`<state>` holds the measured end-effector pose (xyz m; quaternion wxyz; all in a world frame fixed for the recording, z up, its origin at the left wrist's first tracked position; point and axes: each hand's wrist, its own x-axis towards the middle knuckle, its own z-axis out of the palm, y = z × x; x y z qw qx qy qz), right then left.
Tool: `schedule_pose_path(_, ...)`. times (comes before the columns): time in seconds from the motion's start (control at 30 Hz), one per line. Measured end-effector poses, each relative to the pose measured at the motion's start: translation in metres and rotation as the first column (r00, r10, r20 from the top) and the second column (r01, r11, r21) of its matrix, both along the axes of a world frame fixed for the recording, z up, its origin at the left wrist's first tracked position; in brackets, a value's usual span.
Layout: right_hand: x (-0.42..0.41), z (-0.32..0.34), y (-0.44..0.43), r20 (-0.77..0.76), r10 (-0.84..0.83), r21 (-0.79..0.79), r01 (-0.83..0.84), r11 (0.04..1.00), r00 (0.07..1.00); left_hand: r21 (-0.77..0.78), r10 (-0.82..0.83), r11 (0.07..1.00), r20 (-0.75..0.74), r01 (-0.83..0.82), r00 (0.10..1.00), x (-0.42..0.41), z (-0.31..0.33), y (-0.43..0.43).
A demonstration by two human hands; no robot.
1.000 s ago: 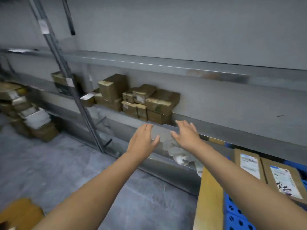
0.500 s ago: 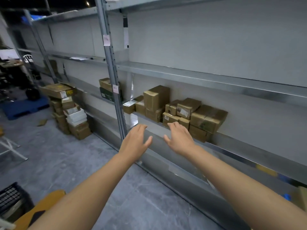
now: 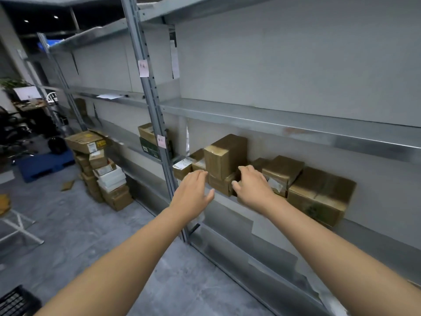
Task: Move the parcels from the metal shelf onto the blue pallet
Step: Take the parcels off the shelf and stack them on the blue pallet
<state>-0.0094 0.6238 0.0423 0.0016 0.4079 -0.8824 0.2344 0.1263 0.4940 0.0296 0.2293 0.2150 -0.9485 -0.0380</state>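
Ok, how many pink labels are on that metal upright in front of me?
2. The upper pink label sits high on the upright, above the middle shelf; the lower pink label just below it. The left forearm crosses it further down, so another could be hidden.

The metal shelf [image 3: 369, 231] carries a huddle of brown cardboard parcels [image 3: 281, 174] on its lower board, with a tall box [image 3: 224, 153] standing on a flat box [image 3: 219, 184], a large box [image 3: 319, 197] at the right end, and stacked boxes [image 3: 148, 140] beyond the upright post [image 3: 155, 115].
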Motion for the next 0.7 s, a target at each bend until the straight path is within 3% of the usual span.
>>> schedule_pose_path(0.4,-0.104,-0.004,-0.096,0.049,-0.063,0.025,0.062,0.998,0.997,0.02,-0.028,0.999,0.002,0.028,1.0,-0.118,-0.008,-0.112)
schedule_pose_path(0.7,-0.152,-0.027,-0.18,0.166,-0.262,0.063,0.255,0.965,0.951,0.139,-0.133,0.982,0.007,0.131,0.991,-0.189,-0.026,-0.23)
